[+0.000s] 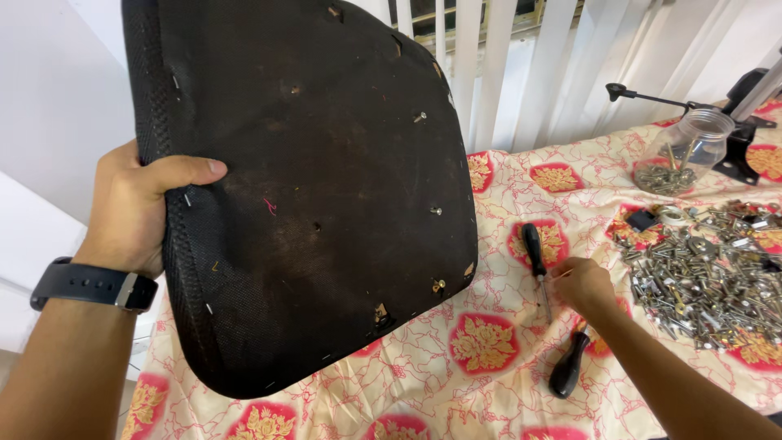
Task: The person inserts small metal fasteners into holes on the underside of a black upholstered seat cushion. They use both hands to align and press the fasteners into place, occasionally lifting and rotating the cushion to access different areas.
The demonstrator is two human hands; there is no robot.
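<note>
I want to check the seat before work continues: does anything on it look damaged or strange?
Yes. The black seat pad, gripped by the left hand, has torn fabric holes near its edges and worn brownish patches. A few screws stick out unevenly.

Only package in view: a clear plastic jar (687, 148), round, lid off, far right on the table (505, 383), holding grey metal screws. No labels, signs or screens visible anywhere.

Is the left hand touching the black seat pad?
Touching. The head view shows the left hand gripping the edge of the black seat pad, thumb pressed across its underside and fingers wrapped behind it.
</note>
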